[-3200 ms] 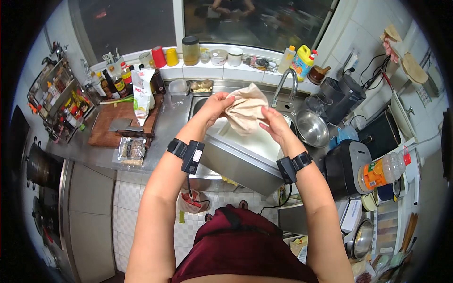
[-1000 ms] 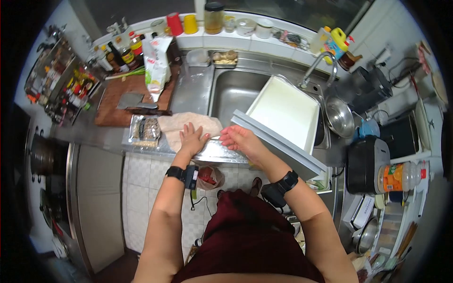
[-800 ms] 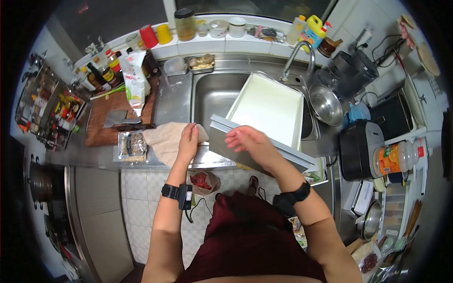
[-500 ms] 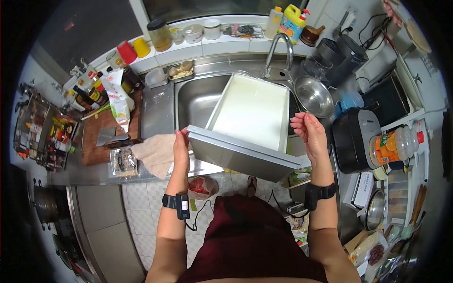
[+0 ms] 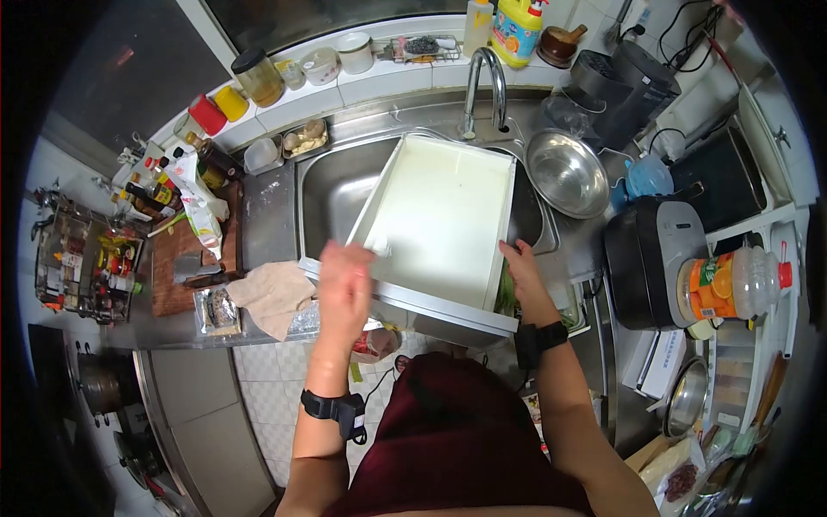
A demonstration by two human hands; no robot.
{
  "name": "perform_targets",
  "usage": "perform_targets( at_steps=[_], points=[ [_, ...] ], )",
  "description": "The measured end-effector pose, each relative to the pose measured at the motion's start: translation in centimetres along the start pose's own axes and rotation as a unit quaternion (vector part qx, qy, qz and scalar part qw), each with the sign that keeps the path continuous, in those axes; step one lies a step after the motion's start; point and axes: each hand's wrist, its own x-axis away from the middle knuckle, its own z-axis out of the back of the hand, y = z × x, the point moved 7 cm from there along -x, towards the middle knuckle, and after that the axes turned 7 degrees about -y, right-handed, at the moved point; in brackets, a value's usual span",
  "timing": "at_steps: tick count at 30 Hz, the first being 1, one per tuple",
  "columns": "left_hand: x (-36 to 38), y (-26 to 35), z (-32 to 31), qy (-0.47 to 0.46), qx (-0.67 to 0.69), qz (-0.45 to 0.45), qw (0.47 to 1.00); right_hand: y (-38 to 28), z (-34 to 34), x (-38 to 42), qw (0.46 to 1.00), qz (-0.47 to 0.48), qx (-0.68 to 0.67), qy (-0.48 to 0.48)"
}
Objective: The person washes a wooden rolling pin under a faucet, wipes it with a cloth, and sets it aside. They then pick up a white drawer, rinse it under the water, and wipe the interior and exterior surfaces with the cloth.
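A white drawer (image 5: pixel 441 202) with a grey metal front panel (image 5: pixel 413 302) rests tilted across the steel sink (image 5: pixel 332 194), its front toward my body. My right hand (image 5: pixel 527 280) grips the drawer's right wall, fingertips at the rim and the palm outside. Over the drawer's near left corner is my left hand (image 5: pixel 345 289), bent and smeared by motion. Whether it touches the drawer does not show clearly. Part of the sink basin is hidden beneath the drawer.
A beige cloth (image 5: pixel 271 297) and a cleaver (image 5: pixel 196 267) on a cutting board (image 5: pixel 172 297) are to the left. Behind the sink rises a faucet (image 5: pixel 484 86). At right stand a steel bowl (image 5: pixel 568 172), a black rice cooker (image 5: pixel 642 267) and a large orange-labelled bottle (image 5: pixel 728 284).
My left hand has left the front panel's left end and moved inward over the drawer. My right hand has come down onto the right wall. The front panel has swung slightly left.
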Motion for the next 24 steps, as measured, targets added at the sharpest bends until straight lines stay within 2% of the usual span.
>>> perform_targets(
  at_steps=[2, 6, 8, 10, 14, 19, 24],
  points=[
    [-0.6, 1.6, -2.8, -0.086, -0.02, -0.015, 0.996, 0.6, -1.0, -0.9, 0.997, -0.039, -0.044, -0.048],
    [-0.9, 2.8, -6.6, -0.222, -0.122, -0.032, 0.967, 1.5, -0.9, -3.8, 0.995, -0.05, -0.061, -0.058],
    [-1.1, 2.6, -6.9, -0.22, -0.129, -0.014, 0.967, 1.4, -1.2, -4.5, 0.99, -0.06, -0.109, -0.07],
    [-1.0, 2.2, -6.9, -0.212, -0.131, 0.005, 0.968, 1.0, -1.7, -4.7, 0.976, -0.047, -0.151, -0.148],
    [-1.0, 2.5, -6.6, -0.137, -0.14, -0.017, 0.98, 1.2, -1.7, -6.0, 0.955, -0.074, -0.163, -0.235],
    [-0.4, 2.5, -6.2, -0.079, -0.135, -0.036, 0.987, -0.4, -2.2, -5.2, 0.952, -0.072, -0.156, -0.252],
    [0.9, 2.5, -6.4, -0.072, -0.135, -0.046, 0.987, -0.2, -2.4, -4.6, 0.957, -0.097, -0.119, -0.245]
  ],
)
